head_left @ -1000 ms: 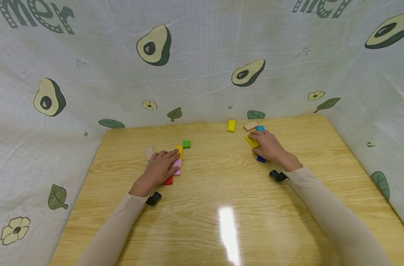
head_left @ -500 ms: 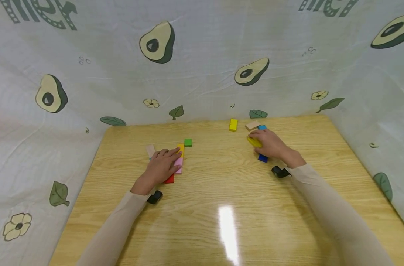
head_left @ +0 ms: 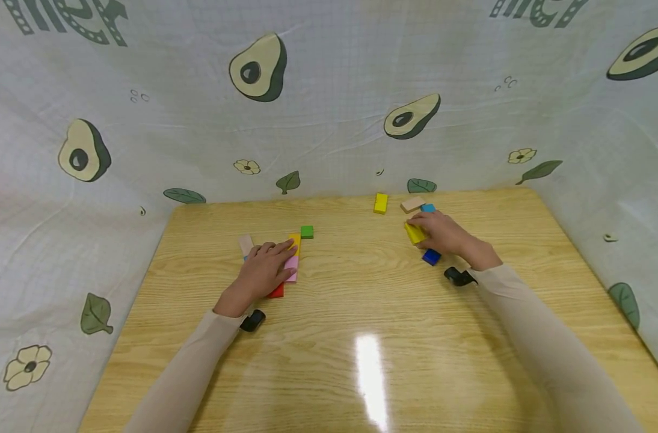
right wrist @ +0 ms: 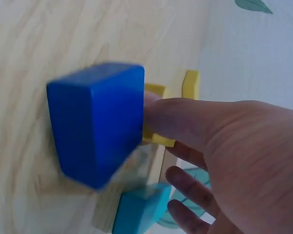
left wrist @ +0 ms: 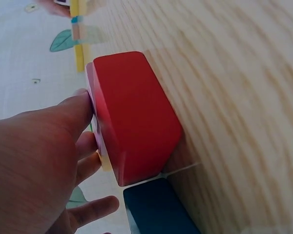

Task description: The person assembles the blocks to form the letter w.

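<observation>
We are pinching the yellow block [head_left: 414, 233] in our right hand [head_left: 443, 233], long axis toward the dark blue block [head_left: 431, 257], left hand [head_left: 261, 273] spread well left of it.

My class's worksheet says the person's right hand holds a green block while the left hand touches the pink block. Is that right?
One detail is wrong: the right hand holds a yellow block, not a green one, as the head view shows. The rest stands: the left hand touches the pink block.
</observation>
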Action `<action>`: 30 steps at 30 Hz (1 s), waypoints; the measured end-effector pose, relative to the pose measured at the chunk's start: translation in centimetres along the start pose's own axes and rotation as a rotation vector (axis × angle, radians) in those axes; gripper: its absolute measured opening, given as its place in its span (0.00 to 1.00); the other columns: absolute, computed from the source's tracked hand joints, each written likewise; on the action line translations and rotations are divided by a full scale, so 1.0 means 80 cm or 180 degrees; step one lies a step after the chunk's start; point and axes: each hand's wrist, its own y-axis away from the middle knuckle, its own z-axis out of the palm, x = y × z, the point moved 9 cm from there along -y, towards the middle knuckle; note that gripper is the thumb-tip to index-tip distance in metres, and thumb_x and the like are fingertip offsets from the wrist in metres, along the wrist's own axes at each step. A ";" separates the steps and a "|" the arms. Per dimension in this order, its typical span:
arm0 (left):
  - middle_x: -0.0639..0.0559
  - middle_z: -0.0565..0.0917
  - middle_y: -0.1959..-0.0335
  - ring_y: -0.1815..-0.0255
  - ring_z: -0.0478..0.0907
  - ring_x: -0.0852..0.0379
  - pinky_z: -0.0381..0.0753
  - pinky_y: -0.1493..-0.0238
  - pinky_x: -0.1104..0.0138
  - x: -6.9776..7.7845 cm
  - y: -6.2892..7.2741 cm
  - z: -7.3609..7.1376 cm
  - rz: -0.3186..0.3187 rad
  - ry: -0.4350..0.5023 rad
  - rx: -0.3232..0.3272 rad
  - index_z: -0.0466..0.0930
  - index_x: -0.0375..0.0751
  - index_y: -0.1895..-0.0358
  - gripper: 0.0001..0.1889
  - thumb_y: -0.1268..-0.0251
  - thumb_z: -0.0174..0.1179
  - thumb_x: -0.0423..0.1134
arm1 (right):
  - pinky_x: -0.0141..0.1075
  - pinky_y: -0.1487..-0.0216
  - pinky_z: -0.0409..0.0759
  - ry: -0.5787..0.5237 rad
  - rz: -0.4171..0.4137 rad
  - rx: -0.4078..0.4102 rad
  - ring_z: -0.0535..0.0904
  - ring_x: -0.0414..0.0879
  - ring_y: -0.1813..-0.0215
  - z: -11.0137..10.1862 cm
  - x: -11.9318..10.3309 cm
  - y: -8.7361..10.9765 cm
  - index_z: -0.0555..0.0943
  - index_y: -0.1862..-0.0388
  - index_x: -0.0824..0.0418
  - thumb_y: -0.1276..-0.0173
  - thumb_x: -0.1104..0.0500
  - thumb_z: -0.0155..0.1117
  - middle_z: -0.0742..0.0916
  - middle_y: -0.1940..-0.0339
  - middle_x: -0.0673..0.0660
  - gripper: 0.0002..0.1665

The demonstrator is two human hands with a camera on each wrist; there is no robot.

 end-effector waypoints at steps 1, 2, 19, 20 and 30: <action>0.44 0.67 0.18 0.23 0.67 0.36 0.61 0.23 0.38 0.000 0.000 0.000 -0.0002 0.0006 -0.0007 0.71 0.40 0.21 0.31 0.20 0.61 0.49 | 0.65 0.38 0.78 0.0000 -0.0015 0.0043 0.79 0.71 0.38 0.000 -0.002 -0.001 0.79 0.32 0.75 0.36 0.64 0.80 0.82 0.36 0.73 0.35; 0.43 0.67 0.18 0.23 0.66 0.36 0.61 0.23 0.38 0.000 0.000 0.000 -0.0003 0.0010 -0.0010 0.71 0.40 0.21 0.31 0.20 0.61 0.49 | 0.64 0.38 0.78 0.0005 -0.0023 0.0096 0.79 0.71 0.38 0.001 -0.004 -0.003 0.79 0.32 0.75 0.36 0.63 0.81 0.82 0.37 0.73 0.36; 0.44 0.68 0.18 0.24 0.68 0.36 0.63 0.24 0.38 -0.001 0.001 0.001 0.0023 -0.0090 0.0014 0.72 0.40 0.22 0.31 0.20 0.61 0.50 | 0.58 0.29 0.74 -0.0201 -0.0241 0.0237 0.76 0.64 0.32 0.033 -0.127 -0.055 0.79 0.28 0.68 0.32 0.56 0.79 0.83 0.33 0.66 0.37; 0.44 0.68 0.18 0.24 0.68 0.36 0.63 0.24 0.38 -0.001 0.001 0.001 0.0024 -0.0091 0.0013 0.72 0.40 0.22 0.30 0.20 0.61 0.50 | 0.58 0.29 0.74 -0.0192 -0.0271 0.0244 0.76 0.63 0.32 0.036 -0.134 -0.059 0.79 0.28 0.68 0.32 0.55 0.79 0.83 0.33 0.65 0.37; 0.44 0.67 0.18 0.23 0.67 0.36 0.63 0.24 0.39 0.001 0.001 -0.002 0.0004 -0.0089 -0.0038 0.71 0.40 0.21 0.30 0.19 0.60 0.50 | 0.55 0.30 0.75 -0.0089 -0.0425 0.0239 0.77 0.61 0.32 0.050 -0.180 -0.093 0.79 0.28 0.67 0.30 0.52 0.78 0.83 0.33 0.64 0.37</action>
